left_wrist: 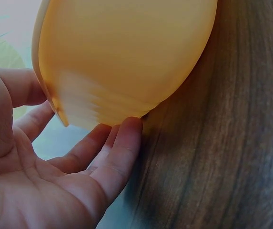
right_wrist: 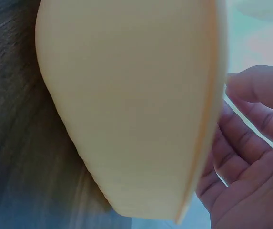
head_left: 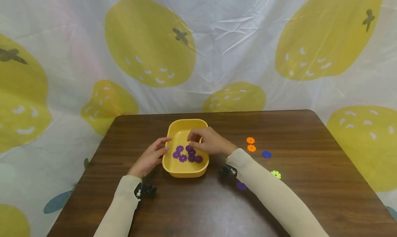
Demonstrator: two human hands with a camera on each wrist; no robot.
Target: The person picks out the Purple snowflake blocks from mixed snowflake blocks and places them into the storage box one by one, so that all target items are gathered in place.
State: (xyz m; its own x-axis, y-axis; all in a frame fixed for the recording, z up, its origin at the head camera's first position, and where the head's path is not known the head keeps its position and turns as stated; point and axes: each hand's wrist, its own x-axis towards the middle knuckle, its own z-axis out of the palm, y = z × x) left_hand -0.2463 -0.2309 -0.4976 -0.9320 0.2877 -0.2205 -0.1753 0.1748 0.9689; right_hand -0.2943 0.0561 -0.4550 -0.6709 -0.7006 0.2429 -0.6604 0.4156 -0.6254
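A yellow plastic tray stands on the table with several purple notched discs in its near half. My left hand holds the tray's left side, thumb at the rim and fingers against the outer wall, as the left wrist view shows. My right hand reaches over the right rim with its fingers bent down inside the tray. The thumb tip is right at one purple disc; I cannot tell whether it is pinched. In the right wrist view, the tray wall hides the right fingertips.
Right of the tray lie two orange discs, a blue disc and a yellow-green disc. Another purple disc is partly under the right sleeve. A curtain with yellow fruit prints hangs behind the brown table.
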